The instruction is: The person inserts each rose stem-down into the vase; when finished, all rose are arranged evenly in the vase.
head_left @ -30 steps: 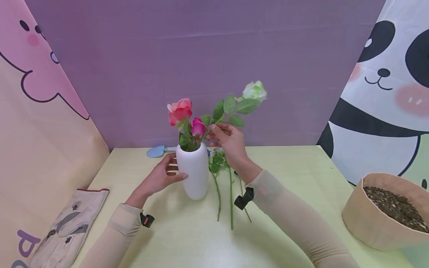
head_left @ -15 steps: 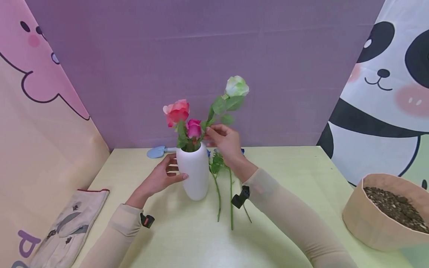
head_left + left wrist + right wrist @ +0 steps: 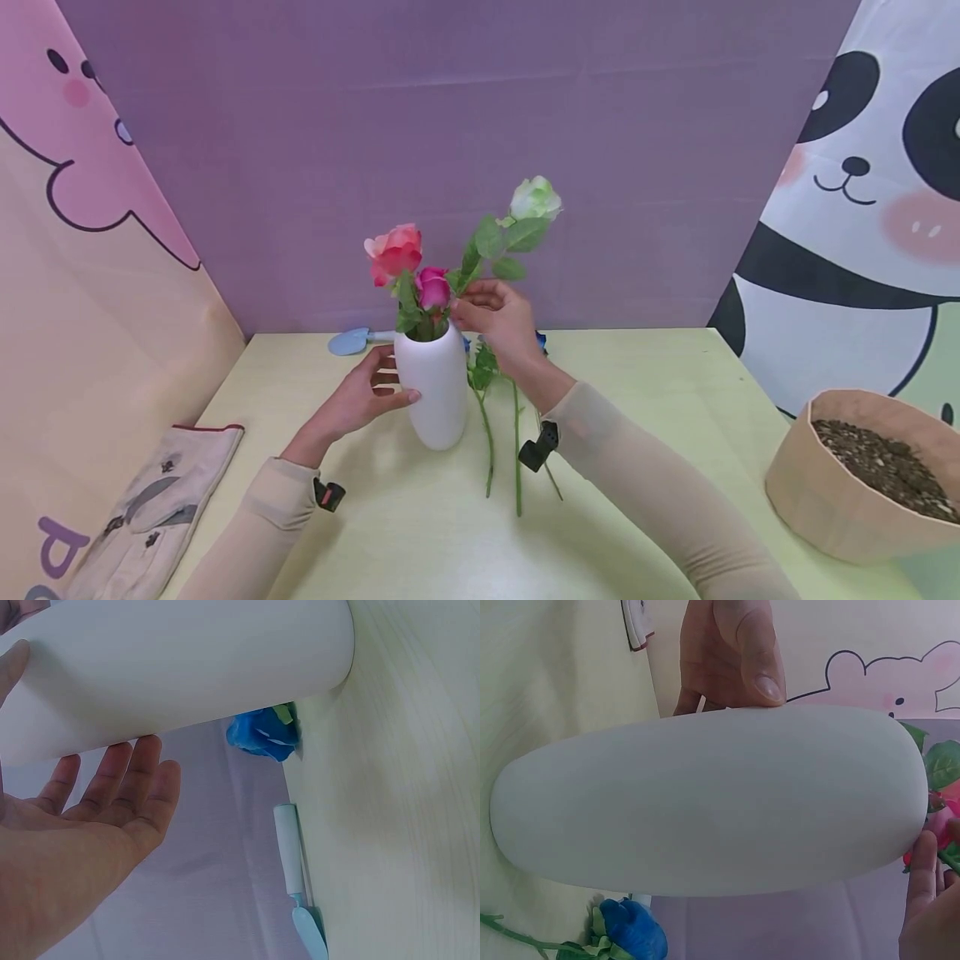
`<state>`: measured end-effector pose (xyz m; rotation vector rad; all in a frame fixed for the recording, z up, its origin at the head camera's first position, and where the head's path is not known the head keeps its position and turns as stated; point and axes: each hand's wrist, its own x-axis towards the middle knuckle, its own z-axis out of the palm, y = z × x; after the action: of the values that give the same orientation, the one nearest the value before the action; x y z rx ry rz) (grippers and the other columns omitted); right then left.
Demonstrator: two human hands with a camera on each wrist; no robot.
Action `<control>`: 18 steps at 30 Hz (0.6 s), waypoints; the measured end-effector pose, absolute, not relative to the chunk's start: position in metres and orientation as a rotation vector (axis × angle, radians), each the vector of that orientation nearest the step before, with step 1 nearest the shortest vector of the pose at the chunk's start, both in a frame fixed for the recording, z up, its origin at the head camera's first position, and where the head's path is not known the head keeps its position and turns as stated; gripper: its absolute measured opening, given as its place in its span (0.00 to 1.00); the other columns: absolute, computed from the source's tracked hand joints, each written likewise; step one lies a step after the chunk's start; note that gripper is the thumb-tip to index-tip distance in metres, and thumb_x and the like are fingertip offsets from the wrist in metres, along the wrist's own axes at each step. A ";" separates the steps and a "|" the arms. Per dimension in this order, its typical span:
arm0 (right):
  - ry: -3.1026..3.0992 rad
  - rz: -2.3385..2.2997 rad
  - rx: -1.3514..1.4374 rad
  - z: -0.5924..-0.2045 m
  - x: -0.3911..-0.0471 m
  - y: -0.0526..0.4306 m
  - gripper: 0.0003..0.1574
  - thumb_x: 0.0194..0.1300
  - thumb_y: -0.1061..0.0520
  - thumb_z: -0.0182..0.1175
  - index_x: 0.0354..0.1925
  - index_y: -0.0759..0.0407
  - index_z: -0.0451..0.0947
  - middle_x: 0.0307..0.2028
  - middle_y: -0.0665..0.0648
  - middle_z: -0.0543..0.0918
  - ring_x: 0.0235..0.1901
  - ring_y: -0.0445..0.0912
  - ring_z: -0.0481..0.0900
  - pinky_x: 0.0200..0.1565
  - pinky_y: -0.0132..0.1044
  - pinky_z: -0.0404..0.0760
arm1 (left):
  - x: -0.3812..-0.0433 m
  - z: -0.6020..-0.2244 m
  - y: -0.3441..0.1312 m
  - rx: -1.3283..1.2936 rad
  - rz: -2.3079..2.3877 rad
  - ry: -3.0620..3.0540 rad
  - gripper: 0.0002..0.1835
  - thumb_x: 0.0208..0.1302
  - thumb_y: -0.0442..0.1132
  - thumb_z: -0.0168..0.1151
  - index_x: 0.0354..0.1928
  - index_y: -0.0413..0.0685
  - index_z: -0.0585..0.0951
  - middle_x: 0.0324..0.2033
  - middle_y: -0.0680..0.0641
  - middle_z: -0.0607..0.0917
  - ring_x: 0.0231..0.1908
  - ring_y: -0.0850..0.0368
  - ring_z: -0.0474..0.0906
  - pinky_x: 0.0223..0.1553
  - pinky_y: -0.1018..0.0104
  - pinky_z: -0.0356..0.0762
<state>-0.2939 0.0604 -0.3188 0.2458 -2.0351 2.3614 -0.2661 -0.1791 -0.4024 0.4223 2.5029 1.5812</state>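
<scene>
A white vase point(image 3: 431, 392) stands upright on the table, with a coral rose point(image 3: 395, 252) and a magenta rose point(image 3: 433, 287) in it. My left hand point(image 3: 363, 396) grips its left side, thumb in front and fingers behind; in the left wrist view the fingertips touch the vase wall. At the vase's mouth, my right hand point(image 3: 502, 325) pinches the stem of a white-green rose point(image 3: 536, 198), whose bloom leans up to the right. The lower stem is hidden by the hand and rim. In the right wrist view, fingertips point(image 3: 924, 851) are right at the rim.
Several loose flowers lie right of the vase, their green stems point(image 3: 517, 450) toward me; one has a blue bloom point(image 3: 634, 930). A light-blue trowel point(image 3: 348, 341) lies behind the vase. A folded cloth point(image 3: 161, 500) is at left, a soil-filled pot point(image 3: 840, 492) at right.
The white-green rose has swung left and its stem has sunk lower at the vase's mouth, with my right hand moving left and down. My left hand stays on the vase.
</scene>
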 end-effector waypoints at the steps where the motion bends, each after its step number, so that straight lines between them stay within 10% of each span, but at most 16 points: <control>1: -2.038 2.351 0.255 -0.319 -0.294 0.060 0.22 0.62 0.57 0.70 0.51 0.61 0.74 0.42 0.56 0.82 0.35 0.45 0.88 0.46 0.39 0.88 | -0.266 -0.402 -0.179 0.423 1.583 2.501 0.45 0.58 0.52 0.74 0.72 0.52 0.59 0.64 0.43 0.71 0.65 0.41 0.72 0.65 0.47 0.75; 18: -2.133 2.197 0.184 -0.320 -0.300 0.054 0.12 0.67 0.50 0.66 0.44 0.55 0.81 0.34 0.52 0.83 0.23 0.44 0.77 0.22 0.29 0.71 | -0.266 -0.400 -0.178 0.447 1.581 2.513 0.44 0.59 0.50 0.73 0.71 0.52 0.60 0.63 0.43 0.72 0.64 0.40 0.73 0.65 0.47 0.75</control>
<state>-0.2999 0.0537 -0.3201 0.1843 -2.1334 2.1969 -0.2657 -0.1785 -0.4005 0.4467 2.5131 1.5812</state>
